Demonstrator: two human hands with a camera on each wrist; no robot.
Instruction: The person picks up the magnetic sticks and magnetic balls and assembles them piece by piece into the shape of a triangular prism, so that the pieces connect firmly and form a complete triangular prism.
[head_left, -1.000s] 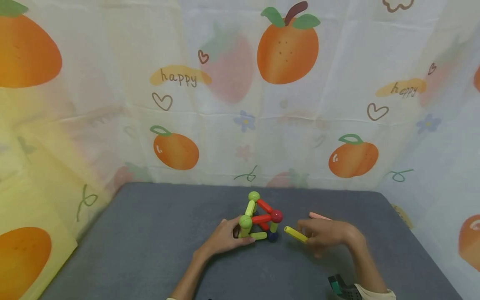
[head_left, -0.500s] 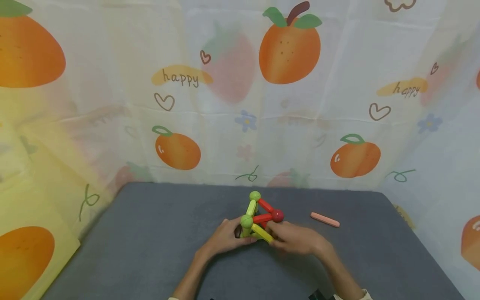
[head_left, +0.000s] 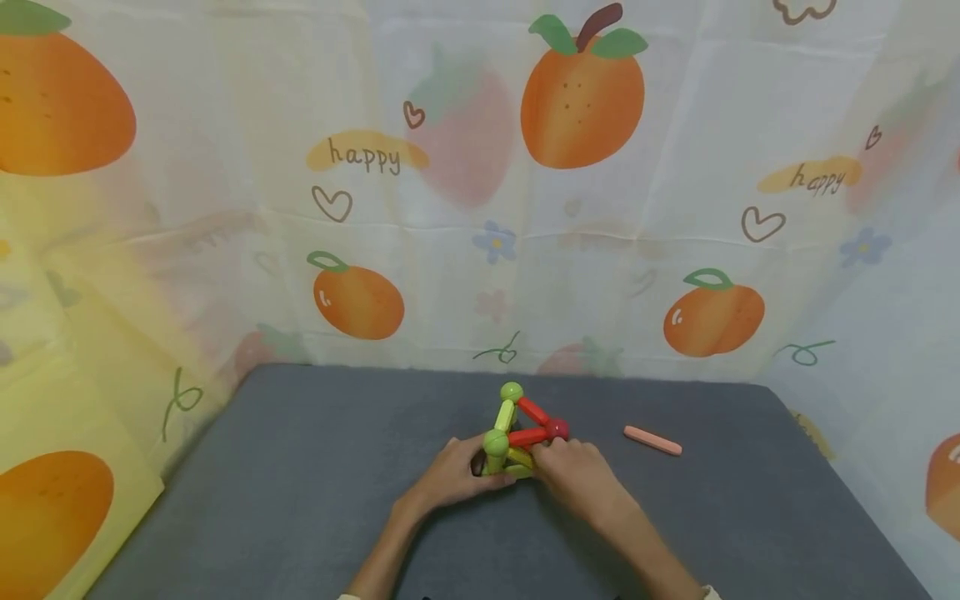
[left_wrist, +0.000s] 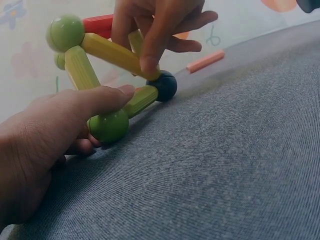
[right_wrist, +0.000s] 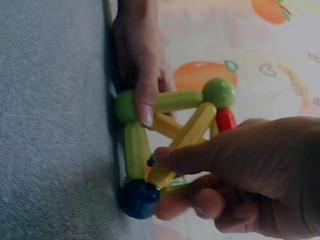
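Observation:
A box-like frame of toy rods and balls stands on the table, with a red ball (head_left: 557, 428) at its right corner. My left hand (head_left: 450, 475) holds its near left corner, the thumb over the lower green ball (left_wrist: 109, 126). My right hand (right_wrist: 265, 170) pinches a yellow rod (right_wrist: 192, 129) between thumb and fingers. This rod slants across one side of the frame, its upper end at the upper green ball (right_wrist: 219, 93) and its lower end at the dark blue ball (right_wrist: 139, 199). In the head view the right hand hides the blue ball.
One loose pink rod (head_left: 652, 440) lies on the grey table (head_left: 300, 500), right of the frame. Behind the table hangs a pale curtain (head_left: 585, 267) printed with oranges and hearts.
My right hand has moved left to the frame with the yellow rod, which now lies across its near side. The pink rod has come fully into sight. My left hand keeps its hold.

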